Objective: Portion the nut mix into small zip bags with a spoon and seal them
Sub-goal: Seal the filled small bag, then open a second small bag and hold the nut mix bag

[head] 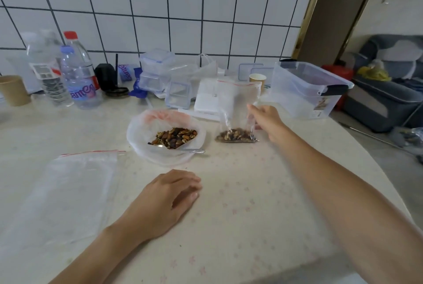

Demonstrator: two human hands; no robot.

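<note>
Surface: pale, faintly flower-printed table (251, 192), tiled wall behind.
Right hand (266, 121): pinching upright clear zip bag (238, 109), nuts pooled inside.
Left hand (167, 199): flat, loosely open.
Nut mix (175, 137): in crinkled white bag, metal spoon (194, 151) beside.

On the table (240, 192), the nut mix (175, 137) lies in an open bag (142, 132) at centre, with the spoon (192, 151) at its 5 o'clock edge. At 3 o'clock of it stands a filled zip bag (237, 109), the right hand (267, 121) touching its right side. Empty zip bags (68, 192) lie at 8 o'clock. The left hand (167, 201) rests at 6 o'clock. Bottles (77, 77) stand at 10 o'clock, a bin (304, 91) at 2 o'clock.
</note>
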